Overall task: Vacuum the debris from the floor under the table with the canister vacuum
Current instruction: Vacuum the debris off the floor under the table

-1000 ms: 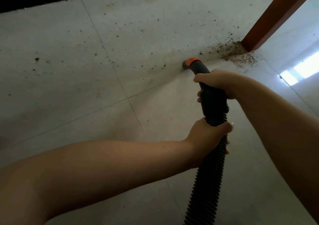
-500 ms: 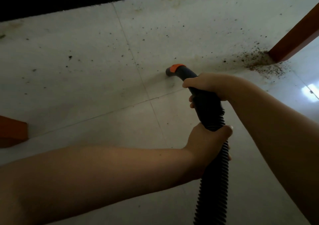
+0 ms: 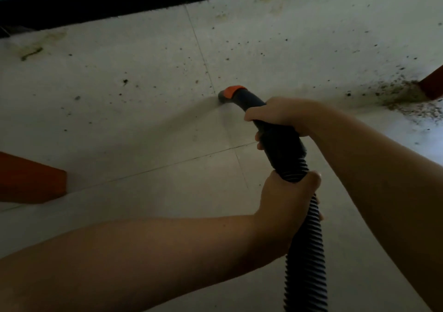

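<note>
- Where the view is nearest, left hand (image 3: 285, 201): grip curled round the ribbed hose (image 3: 305, 259).
- Right hand (image 3: 278, 115): grip wrapped round the black handle (image 3: 280, 141).
- Orange-collared nozzle (image 3: 226, 94): on the floor (image 3: 143, 132) tile seam.
- Debris (image 3: 402, 96): heaped at the right table leg (image 3: 432, 85); specks scattered beyond.

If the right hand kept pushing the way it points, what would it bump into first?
Probably the floor: the right hand aims the hose nozzle down and left at the tiles. Depth is unclear.
</note>
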A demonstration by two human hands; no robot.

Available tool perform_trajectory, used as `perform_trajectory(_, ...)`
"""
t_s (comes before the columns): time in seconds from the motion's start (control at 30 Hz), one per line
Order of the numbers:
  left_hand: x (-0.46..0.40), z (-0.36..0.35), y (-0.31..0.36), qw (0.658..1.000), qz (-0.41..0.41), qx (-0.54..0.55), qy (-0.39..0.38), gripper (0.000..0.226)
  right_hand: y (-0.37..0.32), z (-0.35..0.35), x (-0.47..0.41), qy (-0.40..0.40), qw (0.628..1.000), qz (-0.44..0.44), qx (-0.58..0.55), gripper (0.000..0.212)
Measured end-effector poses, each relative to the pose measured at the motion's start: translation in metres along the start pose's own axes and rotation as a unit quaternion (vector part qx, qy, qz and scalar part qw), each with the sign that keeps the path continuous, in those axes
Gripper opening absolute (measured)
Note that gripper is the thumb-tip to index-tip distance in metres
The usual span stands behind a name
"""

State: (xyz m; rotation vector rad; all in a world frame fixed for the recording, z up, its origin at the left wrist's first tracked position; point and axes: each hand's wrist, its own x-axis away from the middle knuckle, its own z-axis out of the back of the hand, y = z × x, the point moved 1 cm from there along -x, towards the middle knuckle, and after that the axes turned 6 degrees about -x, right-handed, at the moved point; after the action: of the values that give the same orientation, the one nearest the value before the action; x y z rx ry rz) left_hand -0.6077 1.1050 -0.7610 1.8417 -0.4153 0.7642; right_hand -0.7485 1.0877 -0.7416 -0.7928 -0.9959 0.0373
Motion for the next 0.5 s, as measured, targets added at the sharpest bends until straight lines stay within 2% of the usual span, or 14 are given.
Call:
perform_trajectory(0.1,0.005,0.018,0.000,0.999,-0.008,0.018,0.034,0.010,-0.012,-0.024,-0.009,-0.044,0.999,0.019,0.011,0.037)
perform_trajectory(0.2,0.002,0.036,0.005,0.998,-0.008,0.013,0.057,0.013,-0.022,-0.037,-0.019,-0.045,0.999,0.031,-0.003,0.035)
perform_trajectory(0.4,-0.011,0.050,0.024,0.999,0.016,-0.010,0.034,0.012,-0.026,-0.026,-0.043,0.057,0.997,0.056,-0.005,0.039)
perform_trajectory(0.5,-0.016,0.059,0.027,0.998,0.017,-0.003,0.061,0.015,-0.033,-0.030,-0.051,0.072,0.995,0.063,-0.018,0.040)
